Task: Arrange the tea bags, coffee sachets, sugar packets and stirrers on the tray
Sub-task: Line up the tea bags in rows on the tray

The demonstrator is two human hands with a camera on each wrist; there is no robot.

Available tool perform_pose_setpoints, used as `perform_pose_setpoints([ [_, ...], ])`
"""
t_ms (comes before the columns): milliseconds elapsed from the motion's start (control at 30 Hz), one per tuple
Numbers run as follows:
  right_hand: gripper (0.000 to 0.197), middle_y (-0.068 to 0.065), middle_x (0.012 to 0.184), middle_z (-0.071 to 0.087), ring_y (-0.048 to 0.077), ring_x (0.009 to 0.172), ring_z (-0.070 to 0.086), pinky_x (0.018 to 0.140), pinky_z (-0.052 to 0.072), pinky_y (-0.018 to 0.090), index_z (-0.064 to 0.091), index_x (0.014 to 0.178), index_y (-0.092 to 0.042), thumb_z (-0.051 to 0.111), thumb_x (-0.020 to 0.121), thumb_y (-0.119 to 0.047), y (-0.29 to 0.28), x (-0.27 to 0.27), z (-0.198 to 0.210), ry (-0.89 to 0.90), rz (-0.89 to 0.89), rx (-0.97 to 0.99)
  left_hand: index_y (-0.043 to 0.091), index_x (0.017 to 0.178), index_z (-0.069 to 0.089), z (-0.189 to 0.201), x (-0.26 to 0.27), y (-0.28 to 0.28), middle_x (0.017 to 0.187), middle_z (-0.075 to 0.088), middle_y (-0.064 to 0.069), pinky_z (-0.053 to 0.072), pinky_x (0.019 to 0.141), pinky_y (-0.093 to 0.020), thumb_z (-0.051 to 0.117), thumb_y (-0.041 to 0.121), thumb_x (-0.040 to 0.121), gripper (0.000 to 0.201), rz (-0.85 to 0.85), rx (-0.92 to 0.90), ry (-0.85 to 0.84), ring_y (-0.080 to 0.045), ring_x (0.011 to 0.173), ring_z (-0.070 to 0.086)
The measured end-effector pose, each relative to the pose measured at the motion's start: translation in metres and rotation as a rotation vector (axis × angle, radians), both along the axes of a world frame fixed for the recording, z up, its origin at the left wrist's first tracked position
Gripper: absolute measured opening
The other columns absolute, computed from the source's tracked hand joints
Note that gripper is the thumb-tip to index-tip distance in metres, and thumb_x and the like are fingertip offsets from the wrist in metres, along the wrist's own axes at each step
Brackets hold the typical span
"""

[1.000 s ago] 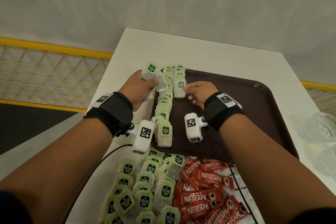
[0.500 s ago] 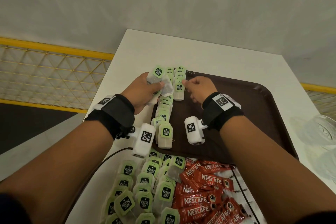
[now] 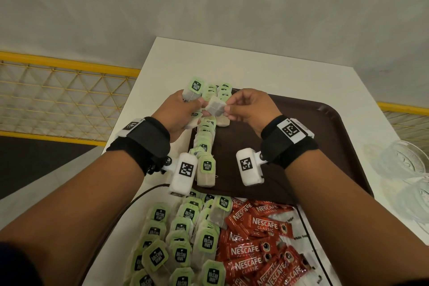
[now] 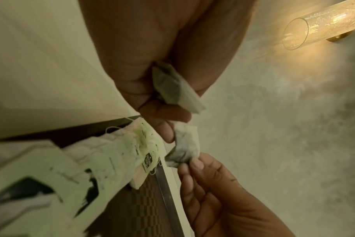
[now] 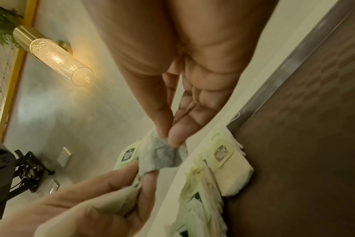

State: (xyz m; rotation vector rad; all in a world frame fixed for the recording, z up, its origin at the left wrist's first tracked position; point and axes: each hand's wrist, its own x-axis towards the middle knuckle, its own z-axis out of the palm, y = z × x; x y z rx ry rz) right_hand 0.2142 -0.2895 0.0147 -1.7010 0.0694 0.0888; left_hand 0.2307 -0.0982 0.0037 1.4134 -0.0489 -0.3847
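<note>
Head view: brown tray point(image 3: 325, 146) on the white counter point(image 3: 232, 62), holding a long overlapping row of tea bags point(image 3: 204, 144) along its left edge and a shorter second row point(image 3: 224, 93) started beside it at the far end; rest of tray surface bare. Near edge of counter: heap of loose tea bags point(image 3: 183, 246), red coffee sachets point(image 3: 255, 246) just right of them, white sugar packets point(image 3: 290, 223) partly under the sachets. Clear glass dishes point(image 3: 404, 162) at far right. Left hand point(image 3: 178, 111) grips a small bunch of tea bags point(image 3: 192, 93), green tag uppermost; right hand point(image 3: 250, 109) pinches one tea bag point(image 3: 217, 109) held between both hands above the rows. Left wrist view: left fingers point(image 4: 162, 115) curled round a bag point(image 4: 176, 88); the single bag point(image 4: 186, 142) lies between left fingertip and right thumb and forefinger point(image 4: 197, 163), beyond the tray's far rim point(image 4: 164, 192). Right wrist view: right thumb and forefinger point(image 5: 172, 133) pressed together on the bag's upper edge point(image 5: 162, 155); left fingers point(image 5: 132, 174) touch its lower corner; tray rows point(image 5: 223, 168) below right.
</note>
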Motion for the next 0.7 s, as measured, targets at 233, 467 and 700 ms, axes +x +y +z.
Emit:
perform_pose_setpoints([
  [233,0.016,0.017,0.078,0.064,0.024,0.070,0.065,0.070,0.058,0.029,0.065,0.081,-0.005,0.069,0.079,0.010,-0.006,-0.003,0.005,-0.104,-0.047,-0.149,0.007,0.124,0.051,0.006,-0.001,0.000,0.099,0.067,-0.006,0.049,0.052,-0.019,0.049,0.010,0.102,0.022,0.027,0.011,0.006,-0.015,0.084,0.067],
  [467,0.015,0.007,0.090,0.070,0.025,0.083,0.066,0.085,0.056,0.036,0.075,0.092,-0.011,0.070,0.082,-0.001,-0.009,-0.009,0.010,-0.187,-0.023,-0.412,0.006,0.122,0.050,0.006,-0.002,0.001,0.103,0.064,-0.012,0.047,0.049,-0.018,0.048,0.009,0.103,0.020,0.036,0.020,0.014,-0.015,0.083,0.065],
  [700,0.021,0.012,0.092,0.072,0.026,0.089,0.068,0.088,0.055,0.041,0.075,0.087,-0.020,0.072,0.081,-0.001,-0.001,-0.011,0.012,-0.304,-0.001,-0.286,0.005,0.132,0.054,0.008,-0.006,-0.006,0.120,0.067,-0.014,0.056,0.067,-0.021,0.046,0.009,0.104,0.030,-0.123,-0.021,0.060,-0.018,0.092,0.071],
])
